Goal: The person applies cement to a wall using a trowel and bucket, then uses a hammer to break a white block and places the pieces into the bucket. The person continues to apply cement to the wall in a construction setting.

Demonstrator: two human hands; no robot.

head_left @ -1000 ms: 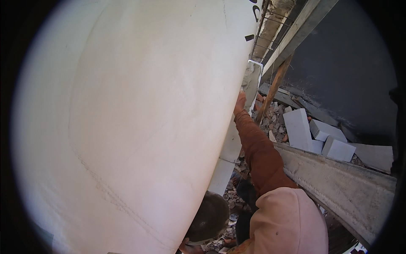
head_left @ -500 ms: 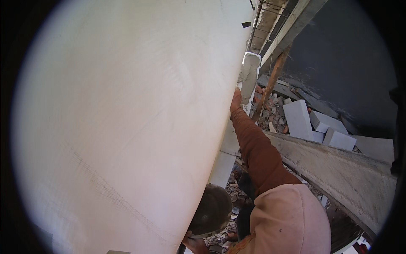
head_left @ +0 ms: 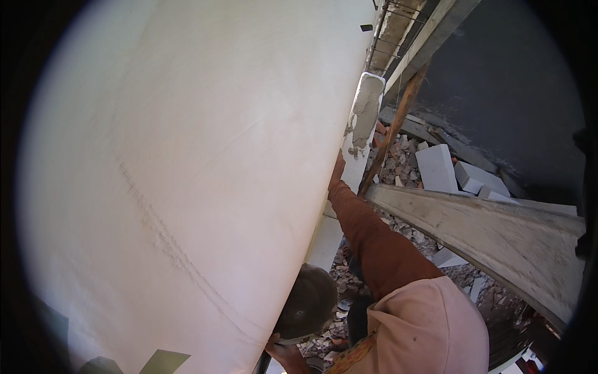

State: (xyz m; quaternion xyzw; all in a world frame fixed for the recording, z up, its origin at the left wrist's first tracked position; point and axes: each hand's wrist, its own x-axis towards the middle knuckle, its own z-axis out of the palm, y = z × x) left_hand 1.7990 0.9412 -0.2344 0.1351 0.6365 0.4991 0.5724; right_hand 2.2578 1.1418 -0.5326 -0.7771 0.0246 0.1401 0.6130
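A large smooth white surface (head_left: 205, 156) fills the left of the view and hides part of both hands. My right arm, in a brown sleeve, reaches forward along a row of white blocks (head_left: 325, 243). At its end my right hand (head_left: 337, 171) is beside the block (head_left: 353, 171) whose top carries wet grey mortar (head_left: 367, 112). The fingers go behind the white surface, so anything in them is hidden. Low in the view, a round dark bowl (head_left: 308, 302) is tilted beside the blocks, and my left hand (head_left: 288, 356) grips its near rim.
Beyond the blocks lie broken rubble (head_left: 398, 163) and several loose white blocks (head_left: 437, 168). A wide wooden plank (head_left: 486, 240) crosses on the right. A slanting wooden pole (head_left: 393, 137) and a beam (head_left: 430, 40) stand ahead, near thin steel bars (head_left: 377, 47) and a dark grey wall (head_left: 504, 100).
My right hand has drawn back toward me along the blocks, leaving more mortar visible. The dark bowl and my left hand have shifted slightly left in the view.
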